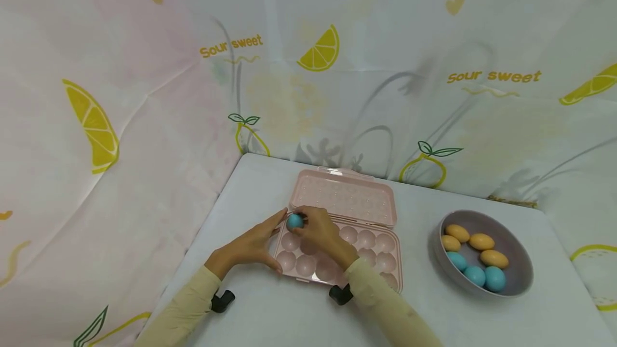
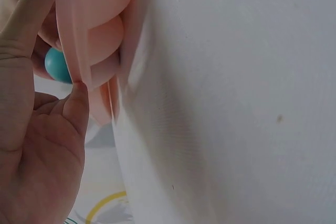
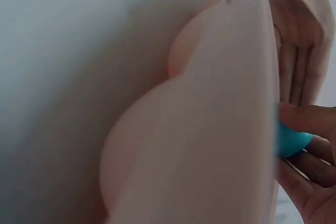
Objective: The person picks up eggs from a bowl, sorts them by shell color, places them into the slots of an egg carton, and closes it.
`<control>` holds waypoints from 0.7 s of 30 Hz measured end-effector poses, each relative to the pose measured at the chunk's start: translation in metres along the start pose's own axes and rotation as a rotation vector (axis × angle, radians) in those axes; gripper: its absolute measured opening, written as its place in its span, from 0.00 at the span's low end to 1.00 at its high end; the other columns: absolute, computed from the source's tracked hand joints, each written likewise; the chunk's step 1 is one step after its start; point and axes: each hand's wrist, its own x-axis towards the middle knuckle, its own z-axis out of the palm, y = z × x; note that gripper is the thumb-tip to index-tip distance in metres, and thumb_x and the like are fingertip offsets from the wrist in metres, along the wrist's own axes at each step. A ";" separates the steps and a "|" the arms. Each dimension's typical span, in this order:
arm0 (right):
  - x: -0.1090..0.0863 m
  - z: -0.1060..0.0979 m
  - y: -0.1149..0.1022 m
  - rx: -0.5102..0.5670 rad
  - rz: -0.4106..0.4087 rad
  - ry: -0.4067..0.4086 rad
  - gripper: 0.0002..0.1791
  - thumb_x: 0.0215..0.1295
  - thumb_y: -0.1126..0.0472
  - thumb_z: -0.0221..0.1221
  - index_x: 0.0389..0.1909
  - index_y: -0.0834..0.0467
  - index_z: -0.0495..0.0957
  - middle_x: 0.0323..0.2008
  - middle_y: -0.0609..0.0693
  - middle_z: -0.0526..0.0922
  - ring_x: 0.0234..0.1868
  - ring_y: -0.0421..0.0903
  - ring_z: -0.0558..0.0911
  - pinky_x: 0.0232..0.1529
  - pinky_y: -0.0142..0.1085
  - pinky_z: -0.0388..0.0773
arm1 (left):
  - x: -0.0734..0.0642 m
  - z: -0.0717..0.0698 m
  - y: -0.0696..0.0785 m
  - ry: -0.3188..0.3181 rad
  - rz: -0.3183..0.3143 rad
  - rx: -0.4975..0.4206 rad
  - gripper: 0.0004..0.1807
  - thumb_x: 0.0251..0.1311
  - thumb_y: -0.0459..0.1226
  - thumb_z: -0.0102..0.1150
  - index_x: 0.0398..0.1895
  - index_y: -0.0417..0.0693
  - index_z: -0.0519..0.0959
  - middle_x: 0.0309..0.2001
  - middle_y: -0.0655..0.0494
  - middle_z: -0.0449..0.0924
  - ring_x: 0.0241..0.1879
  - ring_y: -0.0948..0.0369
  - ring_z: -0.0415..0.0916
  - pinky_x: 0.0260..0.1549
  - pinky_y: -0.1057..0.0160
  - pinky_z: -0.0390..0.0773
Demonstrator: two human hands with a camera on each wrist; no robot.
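A pink plastic egg tray (image 1: 348, 235) with rounded hollows lies on the white table, its lid (image 1: 343, 195) folded back toward the wall. My right hand (image 1: 324, 231) pinches a blue egg (image 1: 294, 222) between thumb and fingers at the far left hollow. In the right wrist view the blue egg (image 3: 295, 141) shows just past the tray's rim, partly covered by the fingers. Along the left side of the tray, my left hand (image 1: 248, 246) is spread, fingers near the back corner and thumb at the front corner. Its fingertips touch the rim in the left wrist view.
To the right stands a grey-mauve bowl (image 1: 523, 261) holding several orange eggs (image 1: 482, 241) and three blue eggs (image 1: 495, 279). Fabric printed with lemons (image 1: 320, 50) hangs behind the table and on its left. White tabletop (image 1: 270, 317) extends in front of the tray.
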 end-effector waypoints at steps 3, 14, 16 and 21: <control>0.000 0.004 -0.002 -0.045 0.024 0.009 0.20 0.58 0.62 0.69 0.52 0.61 0.80 0.46 0.53 0.84 0.45 0.45 0.84 0.46 0.33 0.82 | 0.000 0.000 0.000 0.005 0.021 -0.003 0.78 0.27 0.50 0.83 0.77 0.37 0.37 0.77 0.41 0.42 0.74 0.54 0.46 0.65 0.62 0.65; -0.002 0.013 0.002 -0.104 -0.004 0.065 0.19 0.58 0.65 0.68 0.52 0.60 0.81 0.45 0.49 0.83 0.46 0.42 0.80 0.48 0.32 0.81 | 0.000 0.000 0.000 0.007 0.022 0.001 0.78 0.27 0.49 0.84 0.77 0.37 0.37 0.77 0.42 0.40 0.75 0.54 0.45 0.65 0.63 0.65; -0.002 0.014 0.002 -0.112 0.003 0.074 0.20 0.58 0.64 0.68 0.53 0.60 0.81 0.45 0.50 0.82 0.47 0.42 0.80 0.50 0.33 0.81 | 0.000 0.000 0.000 0.007 0.024 0.000 0.78 0.27 0.49 0.84 0.77 0.36 0.37 0.77 0.41 0.40 0.75 0.54 0.45 0.65 0.62 0.65; -0.003 0.012 0.004 -0.095 0.017 0.078 0.24 0.58 0.63 0.68 0.56 0.60 0.79 0.46 0.50 0.82 0.47 0.42 0.79 0.50 0.33 0.81 | -0.001 -0.001 0.001 0.010 0.029 0.010 0.78 0.27 0.48 0.84 0.77 0.35 0.38 0.77 0.40 0.41 0.74 0.52 0.46 0.65 0.62 0.66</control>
